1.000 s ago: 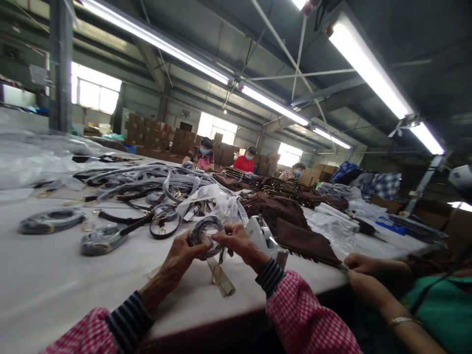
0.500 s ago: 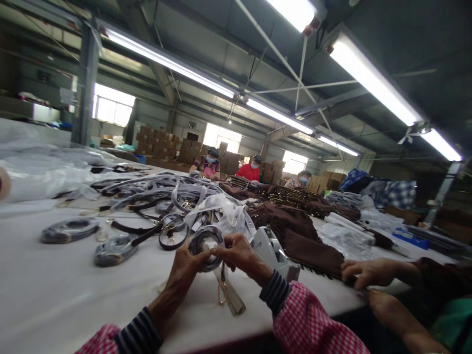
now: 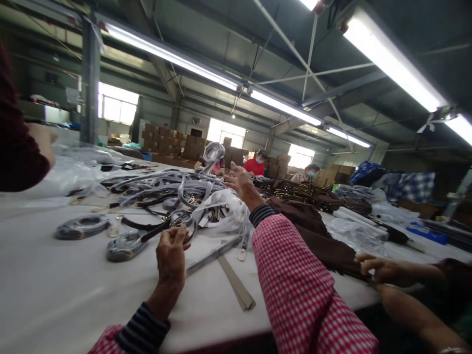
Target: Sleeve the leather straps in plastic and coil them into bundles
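My right hand [image 3: 241, 184] is stretched forward over the pile, its fingers extended and holding nothing. Just beyond it, a coiled plastic-wrapped strap [image 3: 214, 152] is in the air, apart from the fingers. My left hand [image 3: 171, 253] is raised over the near table with its fingertips pinched together; what they hold, if anything, I cannot make out. To its right a long grey strip [image 3: 214, 255] slants away, partly hidden by the hand. A flat beige strip [image 3: 236, 282] lies nearby. Two wrapped strap coils [image 3: 83, 226] rest on the left.
A heap of wrapped straps [image 3: 162, 184] spreads across the white table [image 3: 84, 295]. Brown fringed pieces [image 3: 332, 246] lie to the right, where a co-worker's hands [image 3: 387, 270] work. Another person's dark sleeve [image 3: 22, 142] reaches in at left. Masked people sit across the table.
My right hand has let go of the coiled strap and swung forward; the coil is now in the air over the pile. My left hand has moved left and down. A sleeve has entered at left.
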`<act>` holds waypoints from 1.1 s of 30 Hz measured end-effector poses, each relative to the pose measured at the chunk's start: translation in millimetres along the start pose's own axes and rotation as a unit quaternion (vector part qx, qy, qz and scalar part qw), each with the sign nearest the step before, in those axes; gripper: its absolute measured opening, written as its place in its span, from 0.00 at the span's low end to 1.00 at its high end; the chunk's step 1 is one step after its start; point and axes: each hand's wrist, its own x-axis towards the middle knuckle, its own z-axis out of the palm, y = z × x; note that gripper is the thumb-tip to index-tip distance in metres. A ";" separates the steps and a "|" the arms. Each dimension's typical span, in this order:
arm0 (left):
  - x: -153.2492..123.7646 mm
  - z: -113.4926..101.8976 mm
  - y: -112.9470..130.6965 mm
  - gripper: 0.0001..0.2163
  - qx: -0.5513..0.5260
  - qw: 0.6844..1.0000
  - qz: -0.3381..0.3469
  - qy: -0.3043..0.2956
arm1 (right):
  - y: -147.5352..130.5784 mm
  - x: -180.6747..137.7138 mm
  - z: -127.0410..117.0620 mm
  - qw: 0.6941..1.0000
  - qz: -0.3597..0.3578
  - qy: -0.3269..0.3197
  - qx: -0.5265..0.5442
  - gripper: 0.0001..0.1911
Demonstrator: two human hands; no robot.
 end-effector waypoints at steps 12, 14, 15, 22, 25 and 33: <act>-24.6 -2.1 -14.7 0.10 0.462 0.807 0.215 -0.299 | 99.0 -173.2 36.4 0.908 -0.077 -0.170 -0.374 0.13; -23.4 -1.1 -12.4 0.14 0.490 0.782 0.229 -0.308 | 105.7 -169.5 36.9 0.894 -0.076 -0.161 -0.412 0.10; -22.5 -0.3 -11.0 0.15 0.498 0.774 0.237 -0.311 | 108.0 -166.2 36.1 0.888 -0.073 -0.154 -0.426 0.09; -23.0 -2.6 -8.4 0.14 0.483 0.764 0.294 -0.312 | 105.2 -163.9 21.0 0.887 -0.068 -0.139 -0.435 0.06; -29.4 -3.9 -9.3 0.11 0.474 0.753 0.293 -0.350 | 98.1 -175.6 12.2 0.894 -0.058 -0.153 -0.417 0.08; -14.9 5.8 -6.6 0.19 0.580 0.654 0.339 -0.347 | 112.7 -144.4 -12.3 0.952 0.037 -0.056 -0.299 0.16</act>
